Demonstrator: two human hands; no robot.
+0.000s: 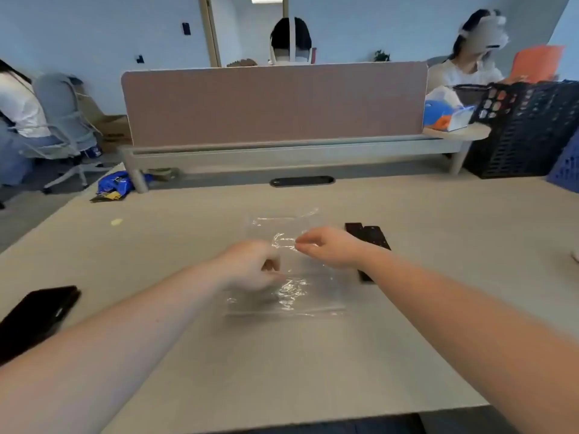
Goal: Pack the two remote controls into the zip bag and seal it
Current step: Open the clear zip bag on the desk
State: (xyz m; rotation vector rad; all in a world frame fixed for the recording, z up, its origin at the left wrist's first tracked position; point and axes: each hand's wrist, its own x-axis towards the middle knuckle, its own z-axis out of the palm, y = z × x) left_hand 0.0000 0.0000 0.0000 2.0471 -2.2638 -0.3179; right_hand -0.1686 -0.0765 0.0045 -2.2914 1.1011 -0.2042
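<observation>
A clear zip bag [283,296] lies in the middle of the beige table [282,364], its zip edge toward me. My left hand [250,266] pinches the bag's left side with fingers closed on the plastic. My right hand [327,247] pinches the plastic a little farther back. Two black remote controls [369,236] lie side by side just right of the bag, partly hidden behind my right wrist. Nothing is inside the bag.
A black phone [37,314] lies near the table's left edge. A blue snack packet [114,186] sits at the far left corner. A pink divider screen [272,101] closes the back, with dark crates [529,126] at the right. People sit beyond.
</observation>
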